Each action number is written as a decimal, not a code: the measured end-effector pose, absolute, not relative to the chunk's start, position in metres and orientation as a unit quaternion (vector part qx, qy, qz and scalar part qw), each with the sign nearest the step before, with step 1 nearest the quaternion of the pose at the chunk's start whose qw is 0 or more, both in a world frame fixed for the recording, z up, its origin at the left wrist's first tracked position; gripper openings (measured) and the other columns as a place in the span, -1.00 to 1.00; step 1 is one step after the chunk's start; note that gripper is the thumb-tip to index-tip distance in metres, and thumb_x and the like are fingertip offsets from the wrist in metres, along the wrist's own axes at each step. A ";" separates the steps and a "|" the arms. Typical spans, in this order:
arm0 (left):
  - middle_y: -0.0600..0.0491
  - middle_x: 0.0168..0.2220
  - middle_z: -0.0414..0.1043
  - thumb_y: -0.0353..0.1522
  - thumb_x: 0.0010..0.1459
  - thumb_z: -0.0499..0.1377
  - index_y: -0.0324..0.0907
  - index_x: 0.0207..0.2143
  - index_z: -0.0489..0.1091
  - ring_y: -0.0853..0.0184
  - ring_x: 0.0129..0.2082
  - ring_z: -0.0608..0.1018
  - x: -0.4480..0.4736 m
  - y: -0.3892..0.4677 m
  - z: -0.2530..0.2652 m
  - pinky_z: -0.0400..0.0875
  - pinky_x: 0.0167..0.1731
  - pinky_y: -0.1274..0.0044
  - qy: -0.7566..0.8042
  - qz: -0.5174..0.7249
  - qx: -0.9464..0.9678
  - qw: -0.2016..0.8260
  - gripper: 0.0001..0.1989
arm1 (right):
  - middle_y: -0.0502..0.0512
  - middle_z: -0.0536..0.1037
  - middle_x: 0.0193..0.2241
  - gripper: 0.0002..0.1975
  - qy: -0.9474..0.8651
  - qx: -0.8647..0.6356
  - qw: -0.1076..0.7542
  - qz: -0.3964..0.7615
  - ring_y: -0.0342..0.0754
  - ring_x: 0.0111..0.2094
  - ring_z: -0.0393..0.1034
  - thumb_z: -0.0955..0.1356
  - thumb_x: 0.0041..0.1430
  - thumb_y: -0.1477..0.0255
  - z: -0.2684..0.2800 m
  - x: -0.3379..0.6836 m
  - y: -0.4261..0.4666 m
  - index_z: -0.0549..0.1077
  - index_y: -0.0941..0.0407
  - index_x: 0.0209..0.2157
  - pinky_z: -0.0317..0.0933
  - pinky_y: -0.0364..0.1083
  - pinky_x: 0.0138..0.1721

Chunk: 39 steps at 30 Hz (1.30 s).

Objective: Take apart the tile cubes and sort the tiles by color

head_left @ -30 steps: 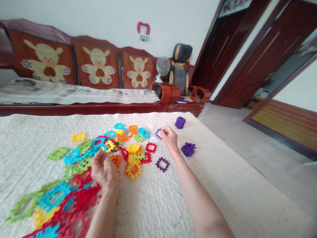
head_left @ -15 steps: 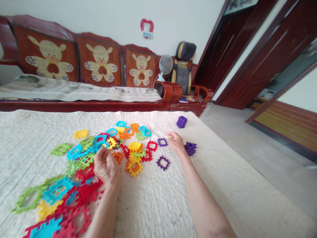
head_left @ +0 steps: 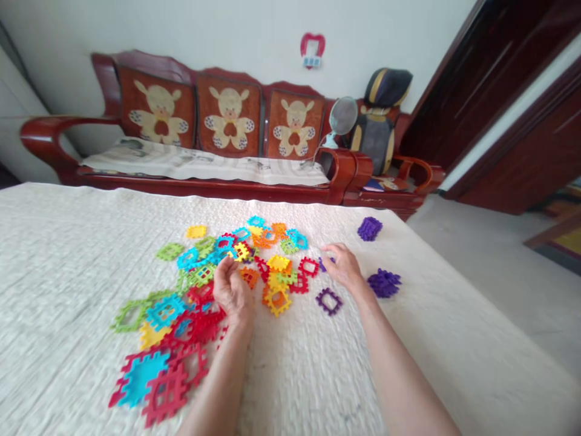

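Note:
My left hand is at the right side of a heap of plastic building tiles, its fingers curled together; what they hold, if anything, is hidden. Just beyond its fingertips is a yellow window tile. My right hand is open, thumb and fingers apart, over a small purple frame tile that it partly covers. Whether it touches the tile I cannot tell. Closer to me lies a second purple frame tile. A purple pile sits right of my right wrist, with another purple stack farther back.
Red tiles, blue tiles, green tiles and yellow tiles overlap on the white quilted table cover. Behind the table stand a wooden sofa with bear cushions and a small fan.
The view has swung left, so everything appears farther right. My right hand has moved over the far purple frame tile and its fingers have spread. My left hand stays curled by the heap.

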<state>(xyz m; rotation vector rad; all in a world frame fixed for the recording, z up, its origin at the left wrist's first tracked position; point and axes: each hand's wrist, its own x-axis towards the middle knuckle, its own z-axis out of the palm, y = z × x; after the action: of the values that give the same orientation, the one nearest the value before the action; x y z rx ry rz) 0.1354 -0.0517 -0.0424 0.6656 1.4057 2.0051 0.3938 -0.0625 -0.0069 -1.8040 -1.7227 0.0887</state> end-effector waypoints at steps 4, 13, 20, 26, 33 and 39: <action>-0.01 -0.15 0.53 -0.40 0.04 0.07 -0.17 -0.13 0.45 0.33 -0.17 0.58 0.135 -0.052 -0.044 0.44 0.00 0.41 0.533 0.755 0.245 0.293 -0.67 | 0.08 0.60 -0.21 -0.80 -0.753 -0.562 0.333 0.085 -0.06 -0.17 0.49 0.31 0.20 0.51 0.003 0.323 -0.039 0.57 0.07 -0.22 0.32 -0.08 -0.04; -0.05 -0.12 0.53 -0.39 0.09 0.05 -0.17 -0.10 0.43 0.30 -0.14 0.58 0.135 -0.051 -0.046 0.45 0.02 0.39 0.546 0.749 0.253 0.276 -0.68 | 0.20 0.52 -0.07 -0.74 -0.813 -0.551 0.181 0.046 0.03 -0.04 0.42 0.36 0.14 0.56 0.002 0.230 -0.003 0.54 0.14 -0.12 0.28 -0.04 0.03; -0.04 -0.12 0.53 -0.41 0.09 0.04 -0.15 -0.10 0.43 0.30 -0.13 0.58 0.135 -0.053 -0.045 0.44 0.04 0.39 0.557 0.736 0.258 0.285 -0.68 | 0.15 0.51 -0.27 -0.81 -0.763 -0.593 0.257 0.020 -0.01 -0.19 0.43 0.31 0.15 0.62 -0.011 0.251 0.001 0.54 0.12 -0.35 0.31 -0.07 -0.07; -0.02 -0.13 0.54 -0.44 0.10 0.05 -0.15 -0.10 0.44 0.33 -0.12 0.58 0.136 -0.052 -0.047 0.45 0.02 0.44 0.554 0.741 0.258 0.280 -0.68 | 0.10 0.51 -0.01 -0.78 -0.845 -0.481 0.232 0.038 0.03 0.01 0.39 0.38 0.14 0.54 -0.014 0.238 -0.005 0.61 0.04 -0.20 0.26 0.01 0.10; -0.03 -0.11 0.54 -0.45 0.10 0.06 -0.15 -0.11 0.45 0.33 -0.12 0.58 0.137 -0.053 -0.040 0.44 0.05 0.44 0.550 0.741 0.236 0.304 -0.69 | 0.11 0.47 0.07 -0.77 -0.852 -0.505 0.129 0.046 0.10 0.07 0.37 0.39 0.16 0.48 0.000 0.232 0.005 0.63 -0.02 -0.17 0.27 0.06 0.11; -0.01 -0.11 0.54 -0.45 0.10 0.05 -0.15 -0.09 0.44 0.34 -0.10 0.58 0.138 -0.056 -0.039 0.44 0.03 0.47 0.554 0.737 0.239 0.305 -0.67 | 0.15 0.39 0.18 -0.88 -0.838 -0.499 0.181 0.126 0.11 0.19 0.30 0.38 0.15 0.45 -0.001 0.235 0.008 0.60 0.06 -0.32 0.17 0.12 0.21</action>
<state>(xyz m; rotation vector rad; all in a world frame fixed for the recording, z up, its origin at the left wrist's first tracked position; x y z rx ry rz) 0.1378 -0.0557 -0.0393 0.6337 1.4674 1.9503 0.2354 0.0076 -0.0012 -1.4083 -2.3682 0.3548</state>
